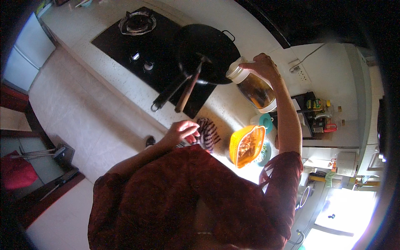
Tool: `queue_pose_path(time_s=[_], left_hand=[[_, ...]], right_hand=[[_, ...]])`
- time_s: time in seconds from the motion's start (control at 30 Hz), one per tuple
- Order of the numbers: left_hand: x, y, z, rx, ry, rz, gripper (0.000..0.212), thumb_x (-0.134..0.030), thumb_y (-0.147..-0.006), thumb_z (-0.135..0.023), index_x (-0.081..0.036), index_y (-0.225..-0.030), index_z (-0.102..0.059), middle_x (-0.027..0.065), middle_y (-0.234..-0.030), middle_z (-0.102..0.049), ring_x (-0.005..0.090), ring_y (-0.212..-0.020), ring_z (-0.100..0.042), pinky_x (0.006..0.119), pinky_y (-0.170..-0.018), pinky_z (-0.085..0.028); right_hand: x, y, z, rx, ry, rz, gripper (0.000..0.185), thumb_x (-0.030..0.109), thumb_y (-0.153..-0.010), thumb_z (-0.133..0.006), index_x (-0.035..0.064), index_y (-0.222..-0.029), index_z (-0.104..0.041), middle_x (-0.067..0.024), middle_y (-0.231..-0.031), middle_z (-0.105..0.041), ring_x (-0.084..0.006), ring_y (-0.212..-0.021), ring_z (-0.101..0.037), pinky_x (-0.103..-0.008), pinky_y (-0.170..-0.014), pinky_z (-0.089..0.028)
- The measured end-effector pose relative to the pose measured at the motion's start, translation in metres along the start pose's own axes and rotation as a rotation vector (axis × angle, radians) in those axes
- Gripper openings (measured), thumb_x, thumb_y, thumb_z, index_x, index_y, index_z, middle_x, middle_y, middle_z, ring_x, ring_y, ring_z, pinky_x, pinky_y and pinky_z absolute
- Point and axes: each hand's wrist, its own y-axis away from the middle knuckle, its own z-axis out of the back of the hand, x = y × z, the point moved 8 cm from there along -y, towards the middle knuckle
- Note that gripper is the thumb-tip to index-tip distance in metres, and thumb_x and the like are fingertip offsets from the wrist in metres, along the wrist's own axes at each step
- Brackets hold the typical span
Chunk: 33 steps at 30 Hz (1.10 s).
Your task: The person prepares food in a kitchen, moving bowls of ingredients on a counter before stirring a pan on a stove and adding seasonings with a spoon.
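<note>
My right hand (262, 67) grips a clear jar (256, 90) by its upper part, near a pale collar. Dark amber liquid fills part of the jar, which tilts with its mouth towards the rim of a black wok (207, 47). No stream of liquid can be made out. A turner with a wooden handle (188, 93) rests in the wok, close to the wok's own long black handle (170, 93). Loosely curled and holding nothing visible, my left hand (184, 131) hovers in front of the counter beside a striped cloth (207, 134).
The wok sits on a black gas hob (150, 50) with a second burner (137, 23). An orange plastic basket (232, 147) of pinkish food stands on the counter by a bowl (267, 153) of chopped greens. Bottles (317, 103) line the wall, beyond a teal-lidded container (265, 122).
</note>
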Motion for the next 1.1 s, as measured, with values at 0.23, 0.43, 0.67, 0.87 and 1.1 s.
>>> queue_pose_path(time_s=[0.23,0.43,0.67,0.87,1.1], left_hand=[[0.001,0.000,0.000,-0.002,0.006,0.010,0.030,-0.021,-0.093,-0.048,0.004,-0.109,-0.052,0.0159,-0.088,-0.064,0.0169,-0.066,-0.063,0.028,-0.059,-0.054],[-0.001,0.001,0.000,0.005,-0.036,0.006,0.029,-0.020,-0.093,-0.047,0.004,-0.109,-0.052,0.0161,-0.089,-0.064,0.0174,-0.067,-0.063,0.028,-0.060,-0.053],[0.002,0.002,0.002,0.022,-0.036,0.008,0.030,-0.021,-0.093,-0.047,0.004,-0.110,-0.052,0.0163,-0.090,-0.064,0.0177,-0.067,-0.063,0.028,-0.061,-0.053],[0.008,0.003,0.005,0.037,0.007,0.024,0.031,-0.022,-0.093,-0.048,0.004,-0.110,-0.052,0.0158,-0.090,-0.064,0.0176,-0.068,-0.063,0.028,-0.062,-0.053],[0.005,0.003,0.007,0.054,-0.031,0.028,0.033,-0.024,-0.093,-0.049,0.004,-0.110,-0.052,0.0155,-0.090,-0.064,0.0177,-0.069,-0.063,0.029,-0.063,-0.054]], right_hand=[[0.002,0.005,0.004,0.022,-0.040,-0.020,0.073,0.069,-0.059,-0.067,-0.0015,-0.080,-0.067,-0.0193,-0.081,-0.064,-0.0292,-0.077,-0.064,-0.0417,-0.071,-0.050],[-0.005,0.005,-0.003,0.065,-0.014,-0.087,0.078,0.070,-0.058,-0.066,-0.0006,-0.092,-0.065,-0.0177,-0.099,-0.062,-0.0304,-0.092,-0.061,-0.0432,-0.080,-0.048],[-0.014,0.003,-0.008,-0.022,-0.010,-0.038,0.084,0.075,-0.055,-0.063,0.0010,-0.096,-0.065,-0.0182,-0.095,-0.063,-0.0322,-0.087,-0.061,-0.0438,-0.080,-0.048],[0.011,0.016,-0.009,0.016,0.379,0.358,0.030,0.037,-0.078,-0.063,0.0257,-0.106,-0.064,-0.0110,-0.076,-0.062,-0.0252,-0.077,-0.063,-0.0378,-0.066,-0.051],[-0.032,0.027,0.017,-0.327,-0.415,0.160,0.044,0.043,-0.068,-0.076,0.0053,-0.056,-0.057,0.0005,-0.047,-0.047,-0.0066,-0.041,-0.043,-0.0246,-0.037,-0.033]])
